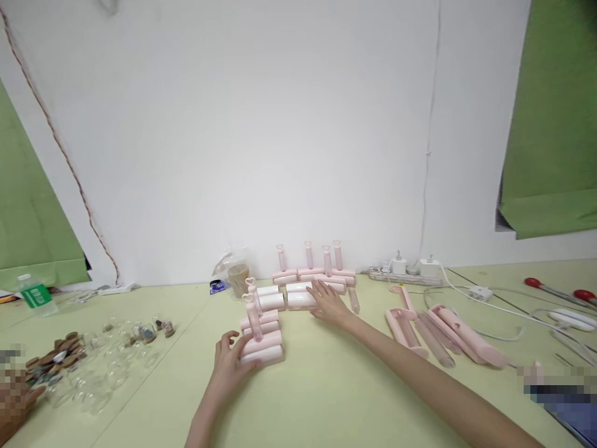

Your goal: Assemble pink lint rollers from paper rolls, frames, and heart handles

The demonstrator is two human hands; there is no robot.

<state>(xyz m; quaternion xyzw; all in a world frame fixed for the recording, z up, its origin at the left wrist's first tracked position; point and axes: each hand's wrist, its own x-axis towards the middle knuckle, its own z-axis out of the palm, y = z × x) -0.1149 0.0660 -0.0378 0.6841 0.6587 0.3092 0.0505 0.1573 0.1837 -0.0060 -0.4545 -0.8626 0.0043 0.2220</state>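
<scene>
My left hand [229, 361] curls around the left end of the nearest pink-and-white lint roller [262, 348], which has an upright pink handle [253, 317] with a heart-shaped loop. Behind it lie more pink rollers. My right hand [330, 303] rests with fingers spread against the right end of a white roller [300, 297] and touches it. Another white roller [271, 298] lies to its left. Close to the wall, several pink rollers [284, 277] lie in a group with upright handles [308, 255]. A clear tube [354, 300] lies right of my right hand.
To the right are opened pink cases [459, 336], clear tubes [433, 339], a power strip [405, 278], cables and red-handled scissors [559, 290]. At left are small glass domes [107, 367], cork pieces [65, 351], a bottle [36, 295] and another person's hand [16, 401]. A cup [239, 280] stands by the wall.
</scene>
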